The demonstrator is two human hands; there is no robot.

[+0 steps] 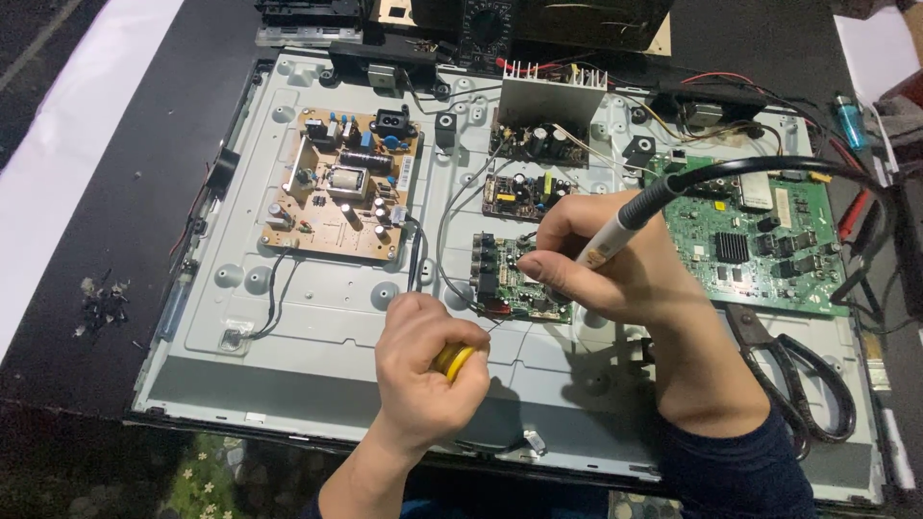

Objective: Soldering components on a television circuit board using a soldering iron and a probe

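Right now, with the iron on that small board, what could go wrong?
1. The right hand holds the soldering iron with its tip hidden behind the fingers, close to them and to the small green board; a slip could burn skin or bridge parts.
2. The iron's black cord arches over the large green board and could drag across it.
3. The left hand, gripping a yellow object, rests near the work.

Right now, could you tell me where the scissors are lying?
In the head view, the scissors lie at the lower right of the grey metal back panel, just below the green circuit board and right of the right hand's forearm.
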